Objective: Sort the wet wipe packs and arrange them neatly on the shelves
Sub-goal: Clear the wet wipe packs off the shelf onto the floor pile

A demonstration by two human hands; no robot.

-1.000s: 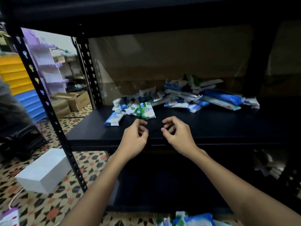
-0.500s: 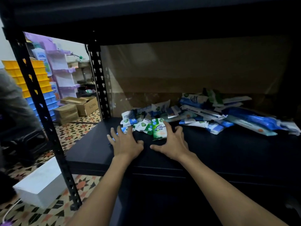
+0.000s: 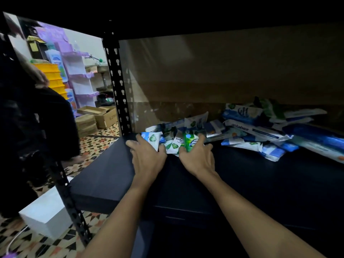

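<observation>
A loose heap of wet wipe packs (image 3: 247, 127) lies along the back of a black shelf (image 3: 104, 175), in blue, white and green wrappers. My left hand (image 3: 147, 155) grips a small blue and white pack (image 3: 152, 139) at the heap's left end. Just to its right, my right hand (image 3: 198, 157) holds a small green pack (image 3: 190, 142) between thumb and fingers. Between the two hands lie small white packs with green print (image 3: 174, 145). Larger long blue packs (image 3: 316, 136) stretch to the right.
Black perforated uprights (image 3: 116, 84) frame the shelf, and a dark upper shelf hangs close overhead. A white box (image 3: 44, 215) sits on the patterned floor at the left. Another person in dark clothes (image 3: 28, 112) stands at the far left. Cardboard boxes (image 3: 100, 116) lie beyond.
Both hands went from hovering in front of the shelf to flat on it, then forward into the heap. Each now holds a small pack. The camera moved closer.
</observation>
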